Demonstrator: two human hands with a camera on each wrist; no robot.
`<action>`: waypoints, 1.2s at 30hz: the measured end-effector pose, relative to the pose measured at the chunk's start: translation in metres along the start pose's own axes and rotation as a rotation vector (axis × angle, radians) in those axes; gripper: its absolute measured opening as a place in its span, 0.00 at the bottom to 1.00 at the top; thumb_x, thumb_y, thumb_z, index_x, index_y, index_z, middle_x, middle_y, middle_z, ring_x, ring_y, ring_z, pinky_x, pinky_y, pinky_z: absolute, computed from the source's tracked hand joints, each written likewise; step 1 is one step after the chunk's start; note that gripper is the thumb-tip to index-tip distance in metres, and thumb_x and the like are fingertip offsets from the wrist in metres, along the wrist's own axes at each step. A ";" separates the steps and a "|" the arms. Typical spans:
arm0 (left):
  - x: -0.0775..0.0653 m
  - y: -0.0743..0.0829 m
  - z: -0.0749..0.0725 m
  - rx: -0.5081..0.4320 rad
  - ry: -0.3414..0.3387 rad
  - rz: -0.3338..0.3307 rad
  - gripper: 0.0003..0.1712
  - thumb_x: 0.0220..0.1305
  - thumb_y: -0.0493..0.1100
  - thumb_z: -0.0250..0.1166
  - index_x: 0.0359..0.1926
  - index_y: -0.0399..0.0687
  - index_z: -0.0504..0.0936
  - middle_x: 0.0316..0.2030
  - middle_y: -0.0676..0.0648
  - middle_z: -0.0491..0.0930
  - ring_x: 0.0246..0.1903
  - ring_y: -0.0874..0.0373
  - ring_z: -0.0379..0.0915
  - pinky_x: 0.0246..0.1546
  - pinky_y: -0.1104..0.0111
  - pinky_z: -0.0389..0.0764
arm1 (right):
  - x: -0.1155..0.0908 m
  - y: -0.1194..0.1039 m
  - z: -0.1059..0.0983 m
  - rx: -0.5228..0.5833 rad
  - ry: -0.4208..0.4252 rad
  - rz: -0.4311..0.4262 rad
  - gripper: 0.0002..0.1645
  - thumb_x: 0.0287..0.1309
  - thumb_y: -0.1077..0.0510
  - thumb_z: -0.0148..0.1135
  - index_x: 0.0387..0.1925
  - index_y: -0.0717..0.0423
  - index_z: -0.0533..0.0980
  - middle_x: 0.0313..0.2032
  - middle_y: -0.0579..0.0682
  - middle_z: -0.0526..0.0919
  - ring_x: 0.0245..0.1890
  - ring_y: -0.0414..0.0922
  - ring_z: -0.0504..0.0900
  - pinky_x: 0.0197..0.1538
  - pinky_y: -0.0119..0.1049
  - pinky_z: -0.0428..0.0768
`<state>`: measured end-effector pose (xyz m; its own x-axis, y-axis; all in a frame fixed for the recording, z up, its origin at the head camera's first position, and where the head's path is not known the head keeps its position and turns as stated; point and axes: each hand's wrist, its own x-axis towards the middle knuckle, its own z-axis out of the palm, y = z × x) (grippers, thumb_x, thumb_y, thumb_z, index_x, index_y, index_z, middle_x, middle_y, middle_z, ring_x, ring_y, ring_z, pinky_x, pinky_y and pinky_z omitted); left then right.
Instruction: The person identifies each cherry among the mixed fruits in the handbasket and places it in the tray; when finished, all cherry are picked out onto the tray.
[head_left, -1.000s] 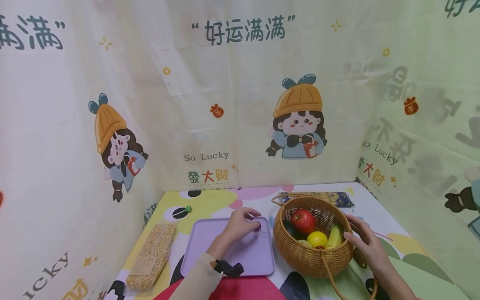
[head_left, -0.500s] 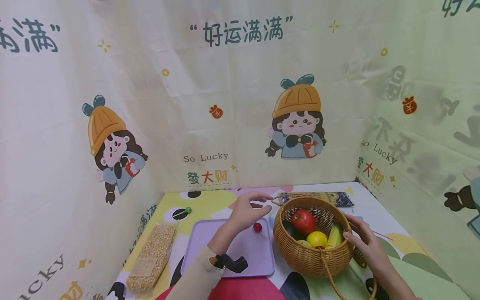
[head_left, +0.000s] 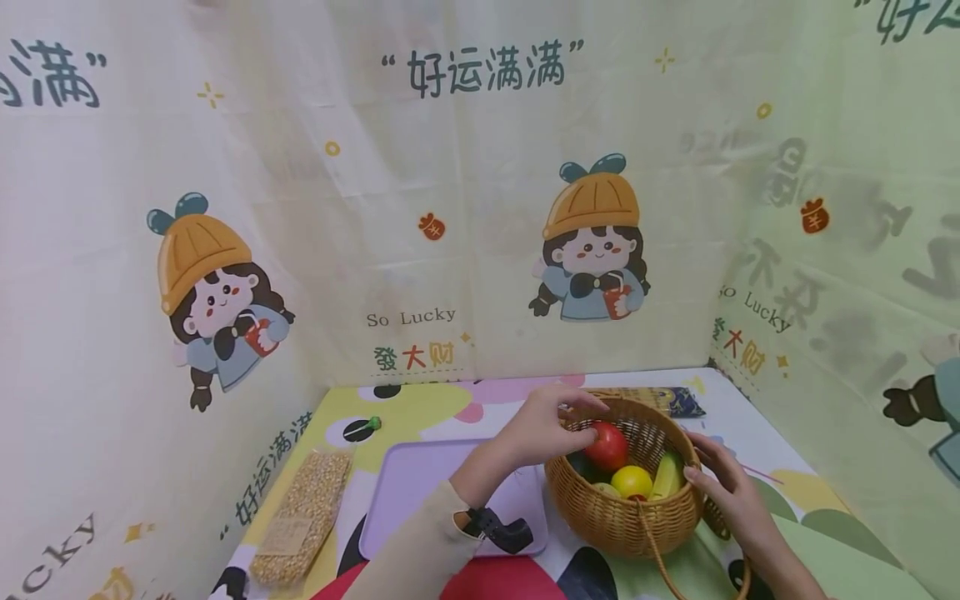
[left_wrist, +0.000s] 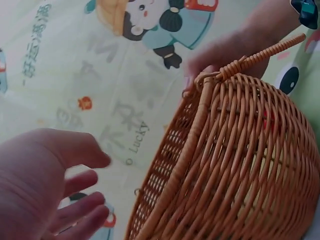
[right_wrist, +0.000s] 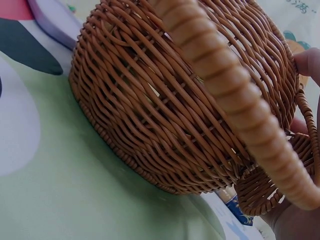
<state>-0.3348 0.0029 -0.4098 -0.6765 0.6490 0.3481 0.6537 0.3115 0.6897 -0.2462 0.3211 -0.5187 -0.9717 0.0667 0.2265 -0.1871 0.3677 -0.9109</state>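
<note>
- We judge the basket [head_left: 611,525], lower right in head view, light, stiff; right grip [head_left: 724,477] holds its rim [left_wrist: 186,145].
- The red fruit [head_left: 612,450] inside is probably slippery; we would cup it.
- Left grip [head_left: 549,425], relaxed, holds nothing.

From the head we look forward and down, well back from the wall [head_left: 480,250], with the table [head_left: 817,558] only in the low part of our view. From the left wrist we look across the basket [left_wrist: 250,160] at close range, rolled onto one side, past the left hand [left_wrist: 42,180] toward the right hand [head_left: 738,497]. From the right wrist we face the basket's outside, tilted and very near, the handle [right_wrist: 235,95] crossing just before the lens. All three views share the basket; head and right wrist share the tray [head_left: 442,477].
</note>
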 end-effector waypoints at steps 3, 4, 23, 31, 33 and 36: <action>0.007 0.004 0.006 0.090 -0.106 0.008 0.21 0.70 0.44 0.76 0.62 0.60 0.90 0.58 0.59 0.89 0.54 0.66 0.82 0.53 0.77 0.86 | 0.000 0.000 0.001 -0.001 0.005 -0.001 0.37 0.86 0.51 0.56 0.87 0.52 0.59 0.68 0.22 0.67 0.61 0.12 0.63 0.55 0.21 0.78; 0.010 0.005 0.009 0.111 -0.147 0.011 0.21 0.70 0.45 0.76 0.62 0.61 0.90 0.58 0.58 0.89 0.54 0.65 0.83 0.51 0.79 0.86 | 0.000 0.000 0.001 0.000 0.005 0.000 0.37 0.86 0.51 0.56 0.87 0.52 0.59 0.68 0.22 0.67 0.62 0.12 0.63 0.55 0.21 0.78; 0.038 0.006 0.048 0.256 -0.606 -0.029 0.22 0.72 0.42 0.76 0.64 0.66 0.90 0.61 0.64 0.87 0.59 0.71 0.82 0.56 0.83 0.80 | 0.001 -0.001 0.003 -0.033 0.006 0.025 0.37 0.87 0.49 0.55 0.87 0.51 0.59 0.70 0.26 0.68 0.61 0.13 0.62 0.54 0.22 0.79; 0.045 0.008 0.064 0.235 -0.682 -0.101 0.19 0.71 0.41 0.74 0.59 0.63 0.92 0.53 0.63 0.88 0.51 0.73 0.81 0.50 0.84 0.80 | 0.000 0.002 0.004 -0.022 0.010 0.033 0.37 0.87 0.50 0.55 0.88 0.50 0.58 0.69 0.22 0.67 0.61 0.13 0.62 0.53 0.22 0.78; 0.046 0.007 0.068 0.246 -0.683 -0.120 0.17 0.72 0.42 0.73 0.58 0.64 0.92 0.51 0.64 0.89 0.49 0.75 0.81 0.49 0.84 0.80 | 0.000 0.002 0.004 -0.018 0.009 0.033 0.37 0.87 0.50 0.55 0.88 0.50 0.58 0.68 0.22 0.67 0.61 0.13 0.62 0.53 0.22 0.78; 0.047 0.007 0.074 0.256 -0.682 -0.150 0.14 0.73 0.44 0.72 0.55 0.65 0.93 0.47 0.66 0.89 0.47 0.76 0.81 0.48 0.83 0.79 | 0.000 0.003 0.004 -0.015 0.011 0.040 0.38 0.87 0.49 0.55 0.88 0.50 0.58 0.68 0.22 0.67 0.61 0.13 0.62 0.53 0.22 0.78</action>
<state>-0.3368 0.0867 -0.4356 -0.4586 0.8474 -0.2675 0.6857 0.5289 0.5001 -0.2476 0.3186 -0.5223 -0.9766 0.0919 0.1942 -0.1461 0.3788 -0.9139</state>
